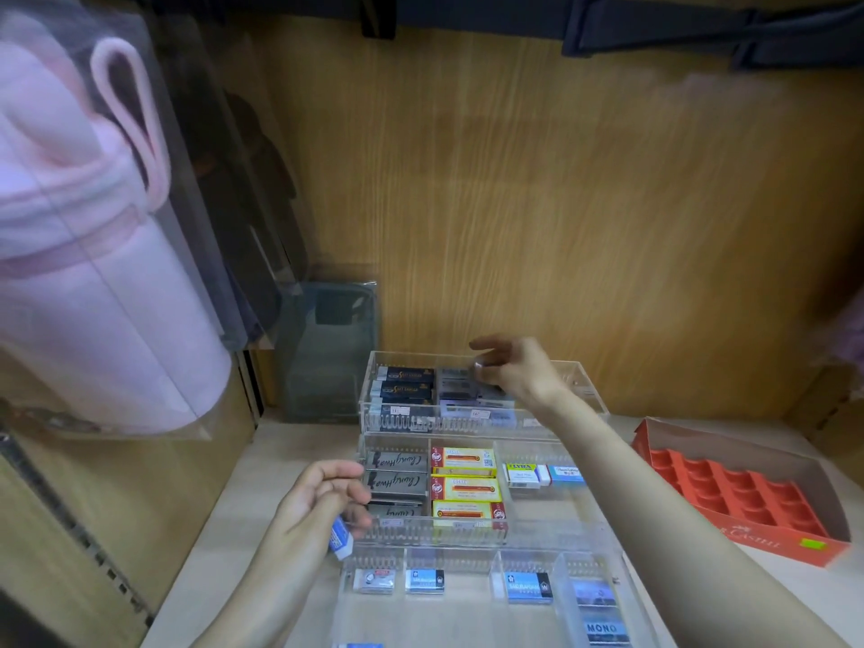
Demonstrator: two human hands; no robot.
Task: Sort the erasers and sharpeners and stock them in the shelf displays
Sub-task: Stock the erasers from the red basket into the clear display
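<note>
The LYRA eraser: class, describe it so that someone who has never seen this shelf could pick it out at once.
Find the clear stepped display on the wooden shelf and look at its middle step. Right of the yellow boxes, in the next compartment, lies the LYRA eraser. Unlike the pale blue eraser beside it, it is white with a yellow band.

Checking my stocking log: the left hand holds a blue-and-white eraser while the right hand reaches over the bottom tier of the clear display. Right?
Not the bottom tier: the head view shows the right hand over the top tier. The left hand does hold the eraser.
</note>
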